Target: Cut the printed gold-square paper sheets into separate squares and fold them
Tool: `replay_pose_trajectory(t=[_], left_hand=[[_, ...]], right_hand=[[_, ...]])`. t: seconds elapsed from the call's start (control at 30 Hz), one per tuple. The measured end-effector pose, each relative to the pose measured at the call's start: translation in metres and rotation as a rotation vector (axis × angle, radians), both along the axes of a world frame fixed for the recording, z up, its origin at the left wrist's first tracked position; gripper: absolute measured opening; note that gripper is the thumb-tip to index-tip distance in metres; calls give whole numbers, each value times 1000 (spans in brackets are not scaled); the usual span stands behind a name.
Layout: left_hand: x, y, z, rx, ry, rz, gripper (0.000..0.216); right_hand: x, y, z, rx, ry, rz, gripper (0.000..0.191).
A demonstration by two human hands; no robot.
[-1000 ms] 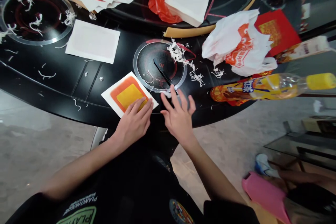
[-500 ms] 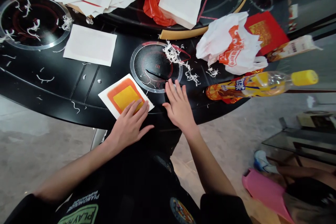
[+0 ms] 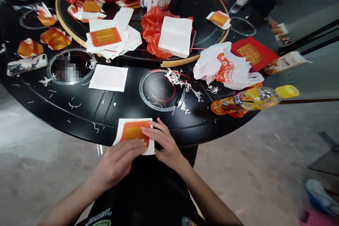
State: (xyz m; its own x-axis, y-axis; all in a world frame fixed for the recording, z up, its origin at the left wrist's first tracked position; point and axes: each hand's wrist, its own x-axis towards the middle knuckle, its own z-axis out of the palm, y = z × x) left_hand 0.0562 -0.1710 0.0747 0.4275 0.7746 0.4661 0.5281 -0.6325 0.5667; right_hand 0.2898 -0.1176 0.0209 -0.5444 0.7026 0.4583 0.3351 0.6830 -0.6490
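A sheet of joss paper (image 3: pixel 135 127), white with an orange square and a gold foil patch, lies at the table's front edge and sticks out past it. My left hand (image 3: pixel 119 160) grips its near edge, fingers on top and thumb hidden. At the right edge, my right hand (image 3: pixel 166 144) has its fingers over the paper and its thumb low beside the corner. Beyond them, a slim dark object (image 3: pixel 180 97), its kind unclear, rests on the right rim of a round glass hob (image 3: pixel 156 100) among white paper shreds (image 3: pixel 173 77).
A blank white sheet (image 3: pixel 108 77) lies left of the hob. Farther back are a joss paper pile (image 3: pixel 106 39) and a white stack (image 3: pixel 176 35). On the right are a plastic bag (image 3: pixel 222 65) and a lying bottle (image 3: pixel 251 99). A phone (image 3: pixel 28 64) is far left.
The joss paper has turned straighter and slid toward me over the table edge. My right hand has left the hob and taken its right edge. The view has tilted up.
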Motion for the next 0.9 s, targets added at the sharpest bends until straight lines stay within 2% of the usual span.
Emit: replay_pose_trajectory(t=[0.07, 0.1, 0.17, 0.2, 0.23, 0.3, 0.37, 0.43, 0.5, 0.6, 0.67, 0.77, 0.9], left_hand=[[-4, 18, 16, -41, -137, 102, 34], [-8, 30, 21, -58, -193, 202, 29], [-21, 59, 25, -53, -339, 471, 8], [-30, 76, 23, -52, -417, 599, 6], [-41, 94, 20, -79, -487, 669, 14], [-69, 131, 8, -147, -606, 679, 24], [-99, 168, -6, -177, -635, 635, 31], [-127, 197, -20, -182, -510, 611, 40], [-148, 213, -34, -194, -211, 577, 56], [-161, 208, -50, -257, 308, 417, 72], [-161, 190, -54, -235, 495, 367, 72], [-160, 160, -51, -148, 567, 393, 64], [-169, 140, -40, -120, 634, 451, 46]], right_hand=[[-12, 26, 9, -48, 68, -35, 26], [-18, 40, 13, -107, 77, -82, 16], [-30, 71, 23, -269, 104, -211, 22], [-37, 87, 28, -359, 109, -227, 29], [-45, 103, 32, -437, 125, -216, 33], [-63, 137, 40, -529, 171, -165, 38], [-81, 170, 48, -546, 239, -145, 39], [-95, 201, 56, -535, 261, -154, 38], [-98, 227, 62, -485, 254, -237, 32], [-83, 253, 60, -481, 194, -348, 25], [-67, 261, 51, -562, 106, -347, 26], [-51, 264, 27, -654, -17, -376, 31], [-51, 263, 2, -586, -142, -460, 29]])
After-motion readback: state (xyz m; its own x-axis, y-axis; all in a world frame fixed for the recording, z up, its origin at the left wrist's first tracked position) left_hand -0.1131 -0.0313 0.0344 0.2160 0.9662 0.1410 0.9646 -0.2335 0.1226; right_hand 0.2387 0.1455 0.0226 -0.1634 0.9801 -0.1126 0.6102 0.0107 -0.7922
